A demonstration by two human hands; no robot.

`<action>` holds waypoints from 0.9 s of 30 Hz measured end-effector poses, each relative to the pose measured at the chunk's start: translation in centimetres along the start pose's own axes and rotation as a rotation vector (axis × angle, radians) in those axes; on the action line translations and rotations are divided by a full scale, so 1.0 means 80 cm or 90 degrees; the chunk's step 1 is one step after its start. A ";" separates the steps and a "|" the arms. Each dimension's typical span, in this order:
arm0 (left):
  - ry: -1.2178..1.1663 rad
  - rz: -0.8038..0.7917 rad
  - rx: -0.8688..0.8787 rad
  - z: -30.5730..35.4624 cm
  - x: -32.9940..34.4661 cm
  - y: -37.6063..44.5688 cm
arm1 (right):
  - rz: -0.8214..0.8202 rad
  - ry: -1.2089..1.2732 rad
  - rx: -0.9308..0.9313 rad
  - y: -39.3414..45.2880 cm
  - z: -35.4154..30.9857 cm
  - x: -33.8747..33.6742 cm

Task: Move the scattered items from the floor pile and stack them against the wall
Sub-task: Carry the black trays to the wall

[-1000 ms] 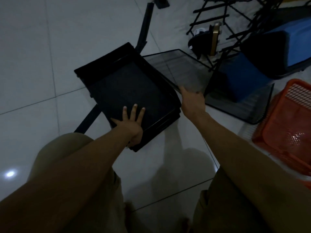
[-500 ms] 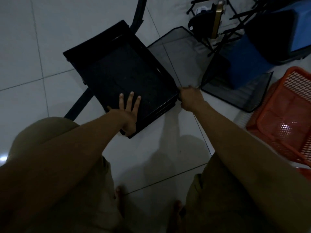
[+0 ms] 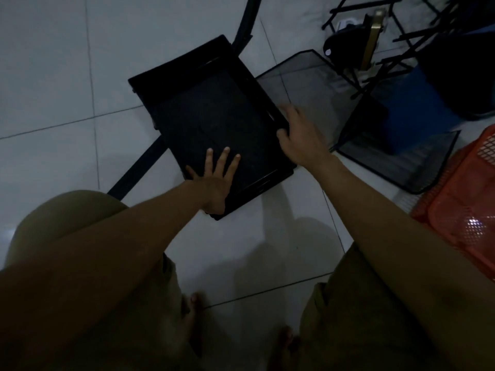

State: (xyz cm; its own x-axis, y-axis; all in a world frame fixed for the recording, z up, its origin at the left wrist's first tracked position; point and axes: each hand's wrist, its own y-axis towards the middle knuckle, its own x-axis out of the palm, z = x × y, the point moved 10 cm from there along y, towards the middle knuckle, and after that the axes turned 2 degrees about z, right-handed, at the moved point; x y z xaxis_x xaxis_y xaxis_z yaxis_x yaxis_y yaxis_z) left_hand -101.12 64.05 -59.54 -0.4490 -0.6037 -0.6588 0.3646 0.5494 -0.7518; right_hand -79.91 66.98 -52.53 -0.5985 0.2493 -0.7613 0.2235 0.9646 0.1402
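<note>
Black tray stack (image 3: 214,121): lay on the white tiled floor (image 3: 53,76), tilted diagonally, across a dark bar (image 3: 139,167)
Left hand (image 3: 214,180): rested flat on the stack's near corner, fingers straight and spread over the tray bottom
Right hand (image 3: 300,135): gripped the stack's right rim, thumb over the edge, fingers curled down the outer side
Mesh tray (image 3: 308,84): lay just right of the stack, touching its rim
Second mesh tray (image 3: 401,162): further right of the stack, on the floor
Orange basket (image 3: 463,199): well right of the stack, at the frame's edge
Blue bin (image 3: 412,103): beyond the mesh trays, right of the stack
</note>
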 end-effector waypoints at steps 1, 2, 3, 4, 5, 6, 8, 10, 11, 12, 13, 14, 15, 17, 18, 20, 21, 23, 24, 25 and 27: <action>0.006 0.006 0.003 -0.002 0.001 -0.002 | -0.016 0.008 0.015 0.007 -0.002 0.008; 0.015 0.013 0.007 -0.004 0.002 -0.005 | -0.026 0.012 0.016 0.011 -0.005 0.016; 0.024 0.020 0.008 -0.009 0.004 -0.008 | -0.037 0.016 0.004 0.014 -0.009 0.025; 0.035 0.029 0.010 -0.015 0.005 -0.011 | -0.055 0.019 -0.012 0.013 -0.012 0.037; 0.051 0.039 0.011 -0.024 0.005 -0.014 | -0.076 0.019 -0.025 0.010 -0.016 0.050; 0.068 0.044 0.013 -0.035 0.005 -0.016 | -0.105 0.016 -0.024 0.005 -0.021 0.064; 0.067 0.058 0.032 -0.052 0.003 -0.019 | -0.150 0.000 0.007 -0.007 -0.030 0.086; -0.027 0.110 0.080 -0.057 -0.014 -0.023 | -0.164 -0.023 0.026 -0.014 -0.039 0.090; -0.103 0.167 0.099 -0.060 -0.030 -0.025 | -0.162 -0.037 0.040 -0.014 -0.040 0.090; -0.180 0.233 0.100 -0.067 -0.049 -0.028 | -0.157 -0.046 0.060 -0.014 -0.038 0.088; -0.234 0.303 0.079 -0.080 -0.066 -0.033 | -0.153 -0.047 0.083 -0.012 -0.035 0.087; -0.253 0.369 0.038 -0.097 -0.081 -0.038 | -0.155 -0.050 0.100 -0.008 -0.032 0.089; -0.236 0.427 -0.012 -0.115 -0.093 -0.044 | -0.149 -0.054 0.107 -0.003 -0.029 0.092; -0.165 0.483 -0.123 -0.149 -0.103 -0.052 | -0.124 -0.050 0.084 0.012 -0.032 0.094; -0.153 0.477 -0.173 -0.164 -0.101 -0.054 | -0.113 -0.040 0.071 0.022 -0.034 0.095; -0.201 0.422 -0.240 -0.191 -0.081 -0.049 | -0.129 -0.011 0.083 0.035 -0.038 0.095; -0.267 0.395 -0.251 -0.203 -0.066 -0.042 | -0.150 -0.005 0.102 0.038 -0.038 0.096; -0.395 0.381 -0.182 -0.206 -0.050 -0.028 | -0.182 0.000 0.128 0.039 -0.038 0.100; -0.419 0.386 -0.123 -0.197 -0.052 -0.026 | -0.185 0.004 0.127 0.038 -0.040 0.102; -0.428 0.392 -0.084 -0.191 -0.054 -0.025 | -0.183 0.006 0.117 0.037 -0.043 0.102; -0.474 0.386 -0.097 -0.188 -0.056 -0.025 | -0.180 0.002 0.084 0.035 -0.049 0.103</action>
State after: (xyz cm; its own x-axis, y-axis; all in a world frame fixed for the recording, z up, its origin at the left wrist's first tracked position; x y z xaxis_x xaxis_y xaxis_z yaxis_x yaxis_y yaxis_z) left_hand -112.10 74.39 -54.70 0.4307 -0.3753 -0.8208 0.2305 0.9250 -0.3021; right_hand -87.24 72.12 -55.96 -0.6541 -0.0267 -0.7559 0.1460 0.9761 -0.1609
